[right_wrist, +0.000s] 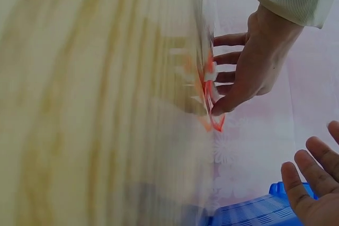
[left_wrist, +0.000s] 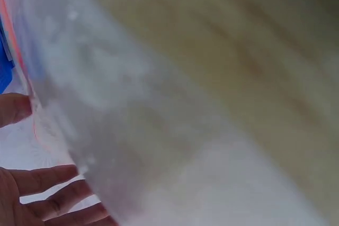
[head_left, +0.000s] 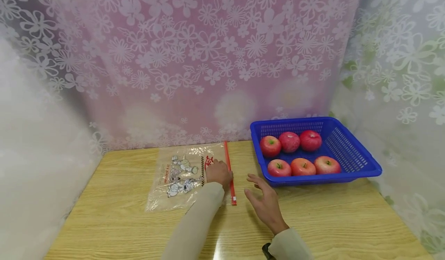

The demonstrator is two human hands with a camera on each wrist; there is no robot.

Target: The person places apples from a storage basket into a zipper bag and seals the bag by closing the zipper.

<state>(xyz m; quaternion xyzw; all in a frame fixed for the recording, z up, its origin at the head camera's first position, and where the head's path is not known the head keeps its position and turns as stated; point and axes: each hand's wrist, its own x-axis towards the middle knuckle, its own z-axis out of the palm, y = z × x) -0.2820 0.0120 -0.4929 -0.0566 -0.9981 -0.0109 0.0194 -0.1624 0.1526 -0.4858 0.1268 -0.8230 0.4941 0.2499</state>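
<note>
Your blue basket (head_left: 344, 148) holds six apples (head_left: 303, 167), in two rows of three, at right of frame. Left of center, a clear printed bag (head_left: 187, 163) lies flat on the table (head_left: 114, 198), its red strip (head_left: 227, 155) toward the basket. Your left hand (head_left: 218, 173) rests on it, fingers extended, partly hiding red lettering (head_left: 208, 161); your right hand (head_left: 265, 202) hovers apart, fingers spread. Your sleeves (head_left: 198, 221) run off the bottom edge; the left wrist view blurs the bag.
</note>
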